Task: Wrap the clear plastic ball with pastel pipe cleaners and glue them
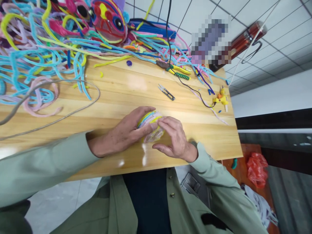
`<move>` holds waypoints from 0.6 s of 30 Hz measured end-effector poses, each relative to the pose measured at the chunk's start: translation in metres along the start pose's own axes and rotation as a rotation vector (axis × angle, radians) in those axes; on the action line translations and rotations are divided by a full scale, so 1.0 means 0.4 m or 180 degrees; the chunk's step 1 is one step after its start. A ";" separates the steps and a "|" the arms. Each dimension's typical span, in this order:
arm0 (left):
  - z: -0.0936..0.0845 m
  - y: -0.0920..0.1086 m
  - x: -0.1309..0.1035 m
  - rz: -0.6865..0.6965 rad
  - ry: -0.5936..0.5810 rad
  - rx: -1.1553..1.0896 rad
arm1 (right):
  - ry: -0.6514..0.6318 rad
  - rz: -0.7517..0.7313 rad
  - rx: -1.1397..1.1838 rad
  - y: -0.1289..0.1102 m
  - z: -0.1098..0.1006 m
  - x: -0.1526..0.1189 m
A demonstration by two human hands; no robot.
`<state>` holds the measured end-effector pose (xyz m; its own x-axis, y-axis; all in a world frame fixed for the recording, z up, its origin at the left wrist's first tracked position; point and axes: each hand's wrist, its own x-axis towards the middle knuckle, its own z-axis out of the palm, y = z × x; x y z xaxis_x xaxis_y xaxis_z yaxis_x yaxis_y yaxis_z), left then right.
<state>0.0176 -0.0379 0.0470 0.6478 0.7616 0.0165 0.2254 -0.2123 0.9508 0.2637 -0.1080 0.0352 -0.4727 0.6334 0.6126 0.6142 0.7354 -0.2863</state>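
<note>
A small rounded piece (151,121) with yellow, blue and pink bands and a clear, plastic-looking lower part is between my hands, close to the table's front edge. My left hand (126,130) grips it from the left, thumb across its front and fingers over its far side. On its right side, the fingertips of my right hand (174,136) touch it, with the thumb held apart below. Small thread snips (166,92) lie on the wooden table (117,107) beyond my hands.
Fuzzy craft stems (31,61) and a colourful fish-like figure (109,22) fill the back left. Pliers (173,70), a black cable, a yellow glue gun (221,99) and a red flask (240,45) are at the right. A grey cord (73,112) loops at left.
</note>
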 end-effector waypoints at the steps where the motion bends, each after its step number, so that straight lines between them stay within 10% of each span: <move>1: 0.001 -0.003 -0.002 0.0068 -0.0003 0.0037 | 0.0089 0.0074 0.0132 -0.001 0.001 -0.003; 18: 0.028 -0.009 -0.035 0.0777 0.0247 0.0520 | 0.0333 0.0185 -0.0053 -0.024 -0.006 -0.031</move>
<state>0.0158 -0.0546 0.0398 0.6411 0.7191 0.2681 0.1879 -0.4858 0.8537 0.2652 -0.1237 0.0321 -0.3679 0.6456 0.6692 0.6495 0.6935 -0.3120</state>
